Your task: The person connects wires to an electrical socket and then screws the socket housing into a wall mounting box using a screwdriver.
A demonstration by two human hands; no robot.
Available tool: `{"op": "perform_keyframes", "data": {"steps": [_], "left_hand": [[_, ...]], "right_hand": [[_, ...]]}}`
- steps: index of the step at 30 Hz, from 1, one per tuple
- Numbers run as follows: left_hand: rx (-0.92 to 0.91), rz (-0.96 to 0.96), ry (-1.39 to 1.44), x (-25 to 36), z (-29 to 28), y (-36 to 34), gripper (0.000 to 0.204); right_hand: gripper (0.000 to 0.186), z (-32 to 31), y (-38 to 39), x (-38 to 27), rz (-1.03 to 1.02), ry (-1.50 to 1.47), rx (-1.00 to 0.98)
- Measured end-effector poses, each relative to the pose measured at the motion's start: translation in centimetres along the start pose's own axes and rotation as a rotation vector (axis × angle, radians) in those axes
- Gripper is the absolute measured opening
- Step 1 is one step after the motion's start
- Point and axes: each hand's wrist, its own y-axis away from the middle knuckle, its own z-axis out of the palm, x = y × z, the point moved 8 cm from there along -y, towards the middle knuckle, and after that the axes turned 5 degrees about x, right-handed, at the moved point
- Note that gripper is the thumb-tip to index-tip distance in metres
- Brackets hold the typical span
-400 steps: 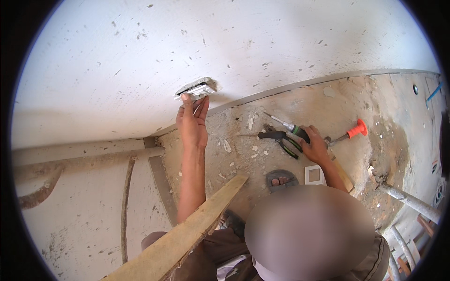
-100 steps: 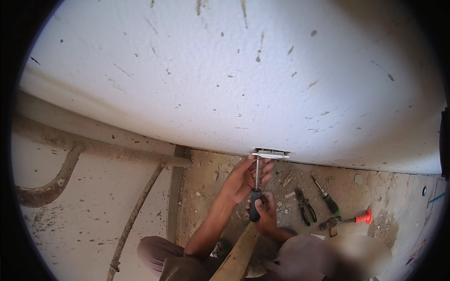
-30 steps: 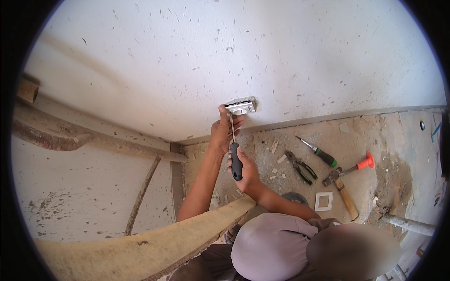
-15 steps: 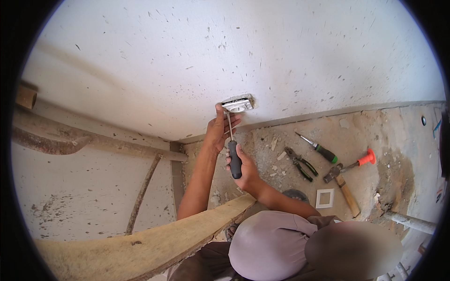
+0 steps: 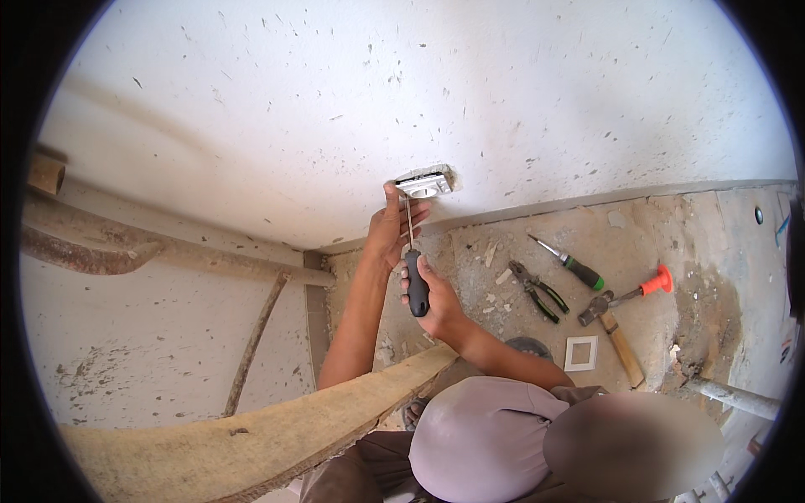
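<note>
A white wall socket (image 5: 426, 186) with a metal mounting frame sits in a rough-edged recess low in the white wall. My left hand (image 5: 391, 226) steadies it, thumb at its left edge and the other fingers reaching beneath it. In my closed right hand (image 5: 436, 293) is a screwdriver (image 5: 418, 285) with a thick black handle. Its shaft points up past my left fingers to the lower left side of the socket. Where the tip meets the socket is too small to make out.
On the dusty floor at right lie pliers (image 5: 538, 292), a green-and-black screwdriver (image 5: 572, 267), a hammer (image 5: 616, 335), an orange-guarded chisel (image 5: 656, 282) and a white square frame (image 5: 580, 354). A wooden plank (image 5: 251, 427) crosses the lower left. Metal pipes (image 5: 193, 251) run along the left wall.
The screwdriver handle and my right hand have shifted slightly up and left, and the handle has turned a little. My left hand stays at the socket.
</note>
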Motion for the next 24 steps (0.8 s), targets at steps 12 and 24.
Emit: {"op": "perform_keyframes", "data": {"steps": [12,24], "left_hand": [[0.010,-0.006,-0.058,0.4,-0.1,0.1,0.090],[0.013,-0.013,-0.054,0.3,-0.2,0.1,0.089]], "right_hand": [[0.030,-0.6,0.1,-0.1,-0.014,-0.015,0.055],[0.026,-0.1,0.2,-0.5,-0.057,0.053,0.078]]}}
